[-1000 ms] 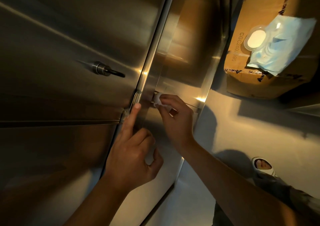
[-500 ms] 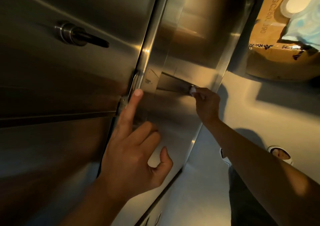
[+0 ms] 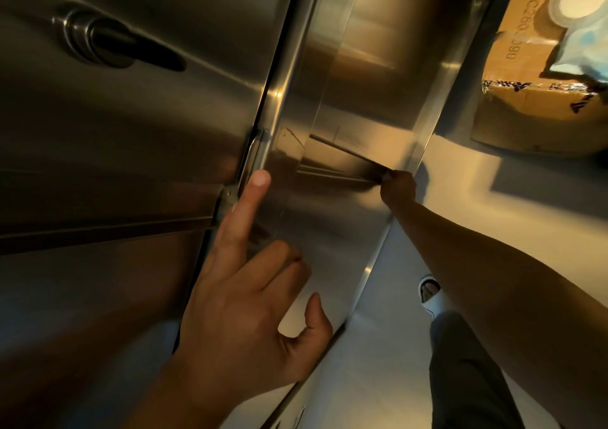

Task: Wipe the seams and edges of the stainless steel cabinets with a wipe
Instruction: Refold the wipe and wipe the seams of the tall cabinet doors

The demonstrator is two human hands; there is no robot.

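Head view: the right hand (image 3: 398,187) is pinched shut at the cabinet (image 3: 329,231) seam's far edge (soft wipe hidden), left hand (image 3: 243,303) open.

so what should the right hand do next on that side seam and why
Probably fold back and wipe along the seam again. The right hand sits at its far end by the cabinet edge, while the left hand braces the panel.
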